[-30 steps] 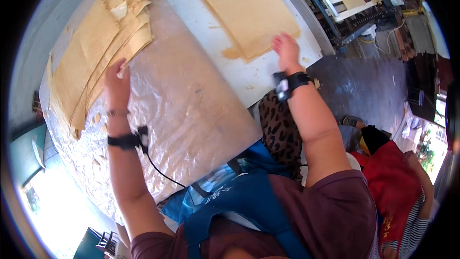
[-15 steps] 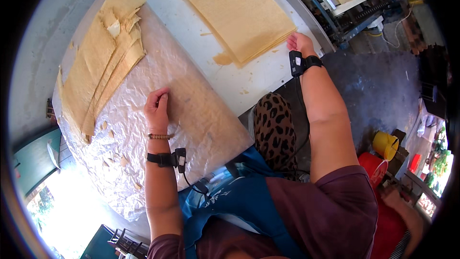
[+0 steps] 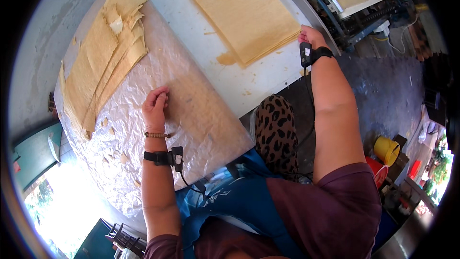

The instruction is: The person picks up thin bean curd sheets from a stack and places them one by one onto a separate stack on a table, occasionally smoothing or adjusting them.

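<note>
My right hand [image 3: 311, 35] is at the near right corner of a stack of thin tan-yellow sheets [image 3: 239, 14]. Its fingers are bent together at that corner; their tips are partly hidden. The stack lies flat on a white tabletop [image 3: 206, 50]. My left hand [image 3: 155, 108] hovers over or rests on a crinkled clear plastic cover [image 3: 206, 129], fingers curled in, with nothing visible in them. Left of it lies a pile of torn, ragged yellow sheets [image 3: 105, 57], overlapping one another, with small flakes scattered beside them.
A metal-framed machine [image 3: 350, 0] with white slats carries more yellow sheets at the far right. A yellow bucket [image 3: 386, 150] and a red bucket [image 3: 377, 171] stand on the floor at the right. Cables run from the black bands on both wrists.
My right hand has shifted slightly up and right, to the stack's corner. My left hand stays nearly in place. Another person's arm and red clothing at the lower right are gone from view.
</note>
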Action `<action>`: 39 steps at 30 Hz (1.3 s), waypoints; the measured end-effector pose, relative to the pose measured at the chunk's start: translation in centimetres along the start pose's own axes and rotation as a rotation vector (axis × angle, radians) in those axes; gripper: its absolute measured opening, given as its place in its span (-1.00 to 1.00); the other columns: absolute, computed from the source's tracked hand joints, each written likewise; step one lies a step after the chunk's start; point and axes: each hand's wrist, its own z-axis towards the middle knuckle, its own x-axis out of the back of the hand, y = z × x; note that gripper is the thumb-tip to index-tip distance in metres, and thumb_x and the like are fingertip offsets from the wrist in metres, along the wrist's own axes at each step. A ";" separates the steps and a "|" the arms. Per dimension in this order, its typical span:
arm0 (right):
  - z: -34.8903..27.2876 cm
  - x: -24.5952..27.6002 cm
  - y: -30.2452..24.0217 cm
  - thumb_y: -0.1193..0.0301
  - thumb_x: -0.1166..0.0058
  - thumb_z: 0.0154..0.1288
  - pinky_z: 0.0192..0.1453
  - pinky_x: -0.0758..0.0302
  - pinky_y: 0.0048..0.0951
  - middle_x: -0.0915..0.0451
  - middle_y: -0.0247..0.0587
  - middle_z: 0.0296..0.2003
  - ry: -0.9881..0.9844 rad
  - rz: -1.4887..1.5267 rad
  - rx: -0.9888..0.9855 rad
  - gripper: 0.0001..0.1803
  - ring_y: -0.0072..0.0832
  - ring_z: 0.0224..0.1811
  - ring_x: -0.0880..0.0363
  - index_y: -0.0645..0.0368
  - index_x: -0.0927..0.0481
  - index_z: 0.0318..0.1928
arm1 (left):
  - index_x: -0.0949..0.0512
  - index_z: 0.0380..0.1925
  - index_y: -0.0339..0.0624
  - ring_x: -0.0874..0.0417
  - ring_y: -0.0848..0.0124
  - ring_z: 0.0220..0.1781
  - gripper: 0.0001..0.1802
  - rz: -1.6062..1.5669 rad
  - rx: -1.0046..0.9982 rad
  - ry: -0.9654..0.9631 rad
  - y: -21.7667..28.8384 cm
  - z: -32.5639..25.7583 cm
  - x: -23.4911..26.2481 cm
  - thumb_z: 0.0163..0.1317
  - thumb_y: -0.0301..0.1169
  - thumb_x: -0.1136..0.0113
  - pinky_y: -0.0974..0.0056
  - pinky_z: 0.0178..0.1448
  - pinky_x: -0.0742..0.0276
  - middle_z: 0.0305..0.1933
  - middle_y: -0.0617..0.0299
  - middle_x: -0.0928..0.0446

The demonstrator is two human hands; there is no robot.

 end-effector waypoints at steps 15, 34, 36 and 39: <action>-4.1 -3.8 -1.6 0.19 -0.15 0.06 -0.30 -0.54 -0.36 -0.62 -0.17 -0.34 0.292 -0.359 0.738 -0.71 -0.33 -0.41 -0.60 0.07 -0.62 -0.24 | -0.58 -0.17 -0.18 -0.53 0.65 -0.31 -0.82 -0.079 0.071 0.039 0.8 -0.4 0.0 0.24 -0.45 -0.07 0.57 -0.27 -0.41 -0.25 0.34 -0.59; -44.1 3.8 0.1 0.34 0.07 0.32 -0.40 -0.58 -0.31 -0.60 -0.16 -0.26 -0.646 0.527 -0.123 -0.72 -0.34 -0.34 -0.61 0.15 -0.43 -0.01 | -0.34 0.14 -0.18 -0.39 0.07 0.19 -0.29 0.570 -0.840 -0.030 11.7 -11.9 -2.8 -0.11 -0.42 -0.34 0.08 0.22 -0.31 0.15 0.05 -0.41; -45.4 4.8 -0.1 0.32 0.07 0.32 -0.41 -0.59 -0.31 -0.60 -0.15 -0.23 -0.700 0.524 -0.060 -0.69 -0.33 -0.32 -0.61 0.16 -0.41 0.02 | -0.47 0.01 -0.24 -0.51 0.09 0.07 -0.47 0.290 -1.031 -0.228 13.8 -11.9 -3.2 -0.04 -0.40 -0.30 0.14 0.12 -0.40 0.00 0.07 -0.53; -42.6 6.4 -1.2 0.20 0.08 0.34 -0.17 -0.58 -0.28 -0.52 -0.09 -0.07 -0.955 0.694 0.125 -0.48 -0.31 -0.19 -0.58 0.21 -0.25 0.20 | -0.58 -0.15 -0.22 -0.63 0.21 -0.18 -0.68 0.007 -0.940 -0.533 16.8 -12.4 -5.0 0.06 -0.38 -0.25 0.26 -0.09 -0.51 -0.22 0.13 -0.62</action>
